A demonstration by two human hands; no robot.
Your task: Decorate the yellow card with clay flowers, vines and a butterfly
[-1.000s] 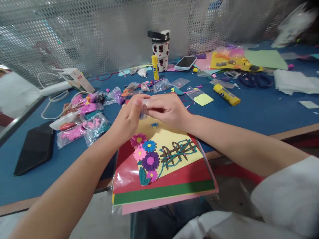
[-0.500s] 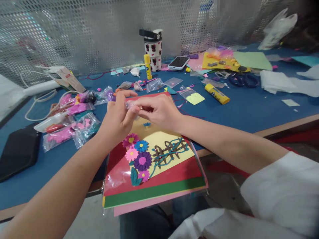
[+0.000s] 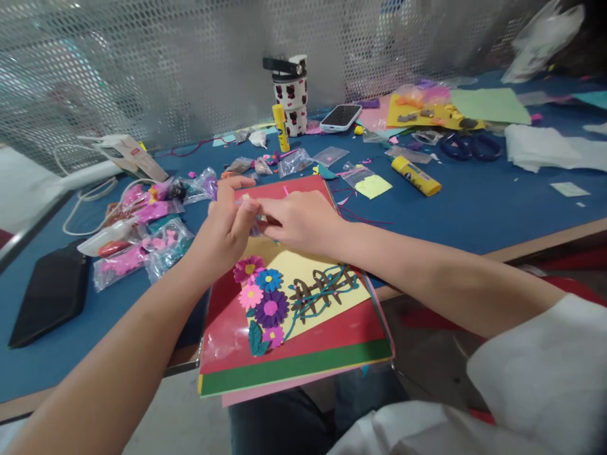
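Observation:
My left hand (image 3: 226, 221) and my right hand (image 3: 303, 220) meet above the top of a yellow card (image 3: 284, 256), fingers pinched together. Between them shows a bit of a small clear plastic bag (image 3: 255, 229); its contents are hidden by my fingers. On the card, clay flowers (image 3: 270, 306) in pink, blue and purple run down the left side. A brown clay fence (image 3: 315, 291) with teal strands lies to their right. Beneath the card is a stack of coloured paper, red sheet (image 3: 227, 341) uppermost, jutting over the table edge. Past my right hand, a thin pink stick (image 3: 285, 189) pokes out.
Bagged clay (image 3: 128, 253) and a black case (image 3: 52, 291) lie on the left. Behind are a glue stick (image 3: 281, 128), a tumbler (image 3: 291, 101) and a phone (image 3: 341, 118). Rightward lie another glue stick (image 3: 416, 177), dark blue scissors (image 3: 469, 146) and white tissue (image 3: 545, 148).
Both hands have dropped slightly toward the card, still pinched together, and now cover the small blue flower near its top. The view has shifted a little.

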